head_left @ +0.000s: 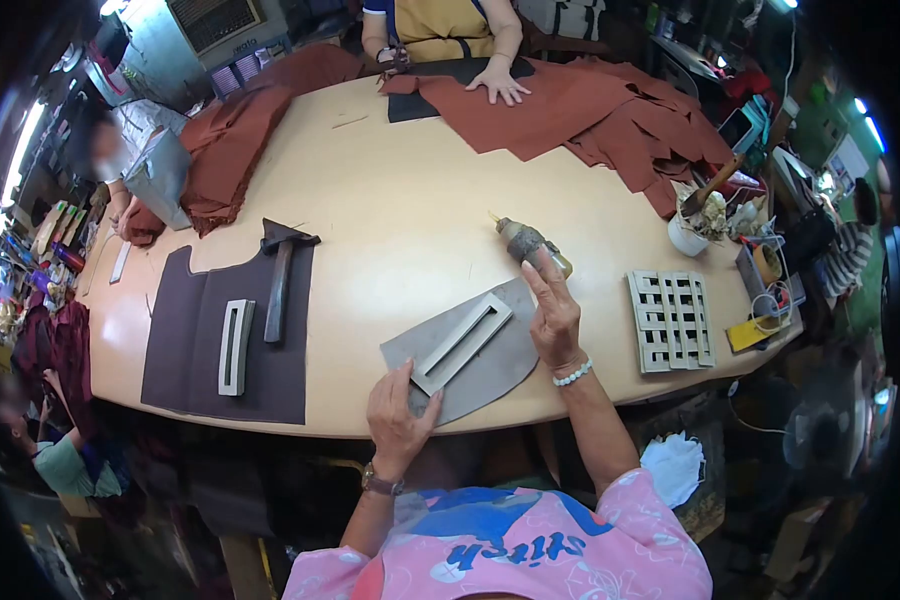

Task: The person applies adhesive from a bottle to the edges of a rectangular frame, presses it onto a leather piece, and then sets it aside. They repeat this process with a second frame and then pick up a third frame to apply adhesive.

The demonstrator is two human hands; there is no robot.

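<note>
On the table in front of me lies a grey curved fabric panel. A pale rectangular frame with a long slot rests slantwise on it. My left hand grips the frame's near left end between thumb and fingers. My right hand is over the panel's far right edge, two fingers stretched out. Their tips overlap the base of a stained squeeze bottle, whose thin nozzle points away to the left. Fingers and bottle appear to touch; the hand does not wrap round it.
To the left, a dark fabric panel carries a hammer and another slotted frame. Several pale frames are stacked at right, near a white pot. Brown fabric lies under a co-worker's hand opposite.
</note>
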